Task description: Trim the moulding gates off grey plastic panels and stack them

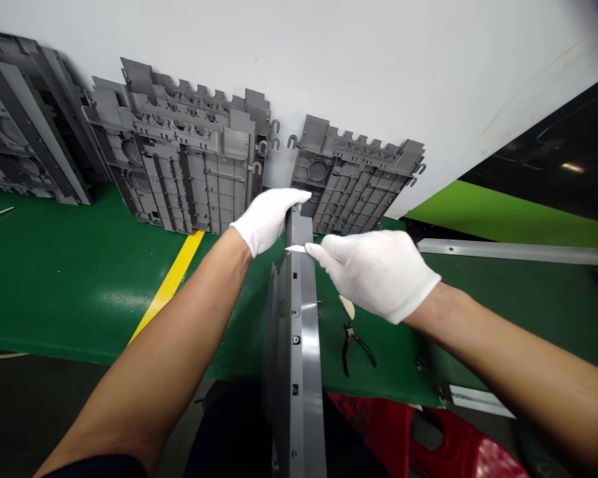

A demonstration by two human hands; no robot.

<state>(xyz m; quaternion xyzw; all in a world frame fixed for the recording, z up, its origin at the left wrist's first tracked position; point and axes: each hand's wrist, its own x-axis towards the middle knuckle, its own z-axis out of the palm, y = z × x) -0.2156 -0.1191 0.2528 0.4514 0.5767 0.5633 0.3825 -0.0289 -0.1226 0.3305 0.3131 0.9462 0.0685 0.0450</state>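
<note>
A grey metal panel [306, 332] stands on its narrow edge in front of me, with slots and holes along its upturned side. My left hand [269, 221], in a white glove, is closed around the panel's far end. In a white glove too, my right hand [379, 269] pinches a thin pointed blade [295, 249]. The blade lies across the panel's upturned edge, a little nearer me than my left hand. Its handle, if it has one, is hidden in my fingers. Below my right hand, cutting pliers [351, 342] with dark handles lie by a small cream-coloured piece [347, 307].
Several grey ribbed panels [194, 179] lean against the white wall [329, 60], with another ribbed panel [356, 182] to their right. The green table [44, 279] carries a yellow stripe [177, 272]. A conveyor belt [518, 299] is at right, above a red plastic object [458, 445].
</note>
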